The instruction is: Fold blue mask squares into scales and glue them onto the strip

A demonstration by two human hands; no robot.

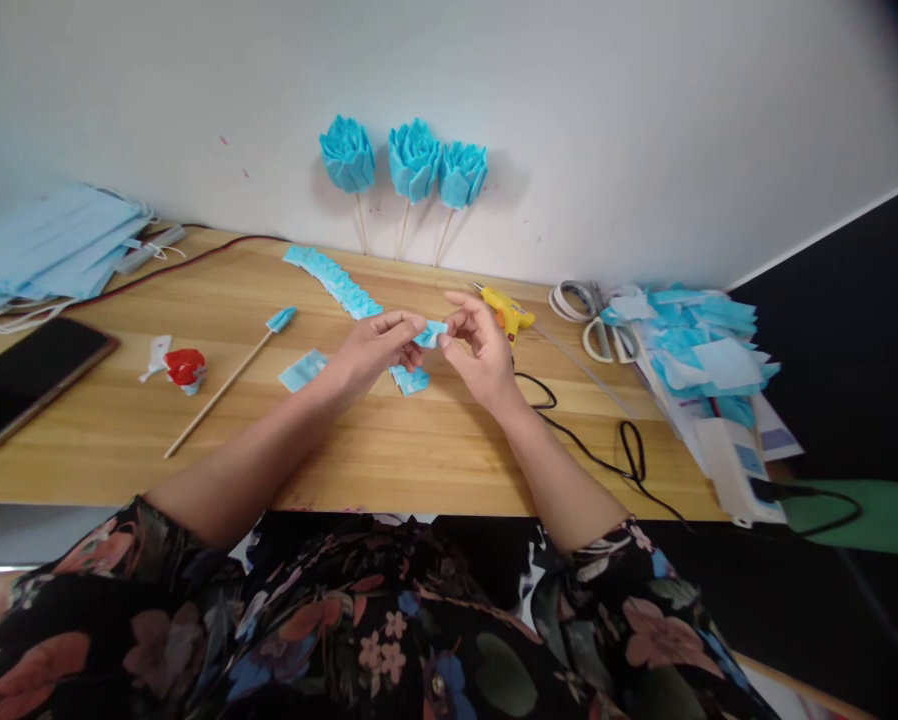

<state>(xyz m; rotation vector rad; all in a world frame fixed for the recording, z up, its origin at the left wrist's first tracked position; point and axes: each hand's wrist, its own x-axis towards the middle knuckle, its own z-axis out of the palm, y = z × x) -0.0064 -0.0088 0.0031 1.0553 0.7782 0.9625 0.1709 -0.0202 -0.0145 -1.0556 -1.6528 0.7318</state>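
Between my two hands, above the middle of the table, is a small blue fabric petal. My left hand pinches its left end, and my right hand has thumb and fingers closed on its right end. Beneath and beyond the hands runs a row of folded blue petals, partly hidden by my left hand. More folded pieces lie just below my fingers. A flat blue square rests beside my left wrist. Farther left lies a wooden stick with a blue bud on its tip.
Three blue fabric flowers on sticks lean against the wall. A yellow glue gun, tape, scissors and a blue scrap pile are right. Left are a phone, face masks and a red item. A black cord crosses the table.
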